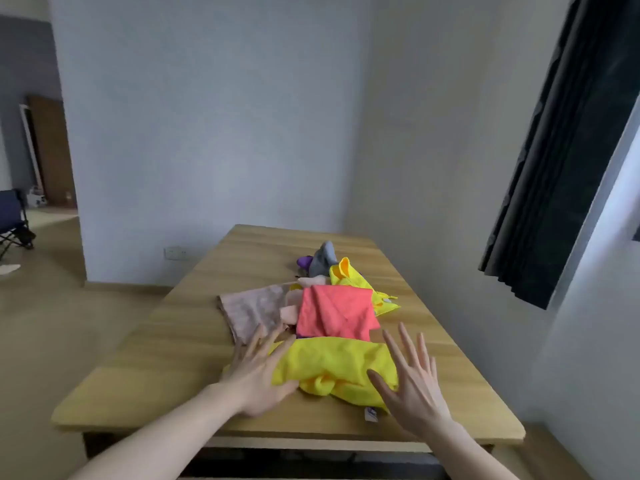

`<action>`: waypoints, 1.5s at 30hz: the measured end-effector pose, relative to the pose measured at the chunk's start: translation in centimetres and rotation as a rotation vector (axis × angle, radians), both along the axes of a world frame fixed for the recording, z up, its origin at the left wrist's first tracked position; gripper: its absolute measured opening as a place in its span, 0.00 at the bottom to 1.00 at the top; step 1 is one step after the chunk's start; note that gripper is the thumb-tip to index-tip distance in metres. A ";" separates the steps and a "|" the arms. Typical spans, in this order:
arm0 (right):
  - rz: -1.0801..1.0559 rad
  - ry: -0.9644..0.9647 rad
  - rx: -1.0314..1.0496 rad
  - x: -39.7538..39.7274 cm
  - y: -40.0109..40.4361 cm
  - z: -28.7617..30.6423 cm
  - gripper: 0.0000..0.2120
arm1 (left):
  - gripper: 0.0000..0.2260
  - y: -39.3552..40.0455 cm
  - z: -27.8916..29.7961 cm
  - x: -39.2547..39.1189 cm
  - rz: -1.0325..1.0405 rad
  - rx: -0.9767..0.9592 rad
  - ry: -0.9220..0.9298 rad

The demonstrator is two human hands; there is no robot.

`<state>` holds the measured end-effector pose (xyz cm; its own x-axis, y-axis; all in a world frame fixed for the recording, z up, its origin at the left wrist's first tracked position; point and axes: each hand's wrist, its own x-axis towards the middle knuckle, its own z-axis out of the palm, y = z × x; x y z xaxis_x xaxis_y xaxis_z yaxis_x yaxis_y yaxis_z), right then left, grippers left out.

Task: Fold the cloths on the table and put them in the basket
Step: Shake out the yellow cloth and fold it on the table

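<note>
Flattening the Yellow Cloth

Both hands lay flat, fingers straight: the left hand [258,372] and right hand [412,382] flanked a bunched yellow cloth [337,367] on the table [166,358]. Beyond the fingertips lay a pink cloth [334,313]. Smoothing outward could drag it along. No basket showed.

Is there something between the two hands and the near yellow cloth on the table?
No. The left hand already touches the near yellow cloth, and the right hand is open beside it. No basket is in view.
</note>
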<state>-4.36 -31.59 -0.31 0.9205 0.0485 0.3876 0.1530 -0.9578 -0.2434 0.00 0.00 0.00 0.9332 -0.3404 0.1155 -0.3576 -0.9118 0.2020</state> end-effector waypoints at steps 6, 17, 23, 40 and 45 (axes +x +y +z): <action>-0.059 0.246 0.015 0.9 0.1 -2.6 0.40 | 0.34 0.1 -2.9 -0.7 0.046 -0.082 0.010; -0.108 0.138 0.155 0.4 0.1 -3.0 0.19 | 0.13 0.4 -3.5 -0.7 0.028 -0.355 -0.198; -0.170 0.040 0.344 0.8 -0.3 -2.4 0.09 | 0.09 0.2 -1.0 1.1 0.007 -0.382 -0.259; -0.125 0.168 0.120 2.1 -3.2 2.9 0.07 | 0.15 -8.3 4.4 -0.5 -0.215 0.188 -0.031; -0.082 0.055 0.273 3.1 -3.7 7.8 0.04 | 0.32 -8.7 4.7 0.8 -0.125 0.143 -0.086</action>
<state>-1.28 -35.26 7.53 0.9372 -0.1261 0.3251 0.0572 -0.8640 -0.5002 0.85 -8.71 4.68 0.8714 -0.4715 0.1355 -0.4800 -0.8765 0.0374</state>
